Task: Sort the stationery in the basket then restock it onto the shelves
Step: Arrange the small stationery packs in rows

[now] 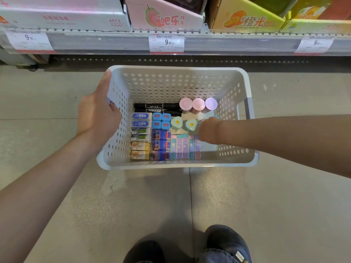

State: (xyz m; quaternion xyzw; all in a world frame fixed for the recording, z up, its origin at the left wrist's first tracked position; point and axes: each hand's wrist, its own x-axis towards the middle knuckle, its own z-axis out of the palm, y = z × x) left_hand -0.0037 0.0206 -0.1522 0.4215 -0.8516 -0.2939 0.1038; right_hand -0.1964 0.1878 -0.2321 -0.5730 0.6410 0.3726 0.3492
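A white perforated basket (235, 92) stands on the floor below the shelf. Inside lie neat rows of stationery: black markers (157, 106), boxed erasers (141, 137), blue square cases (161, 120), egg-shaped items (177, 122), pastel flat packs (180, 147) and three round pink and purple lids (198, 104). My left hand (97, 112) grips the basket's left rim, thumb along the top edge. My right hand (208, 130) reaches down into the basket beside the egg-shaped items; its fingers point away and are hidden, with a blue edge showing past them.
A shelf edge (247, 42) with price tags runs across the top, carrying pink (163, 18) and yellow (245, 18) display boxes. Grey tiled floor surrounds the basket. My dark shoes (226, 243) stand at the bottom edge.
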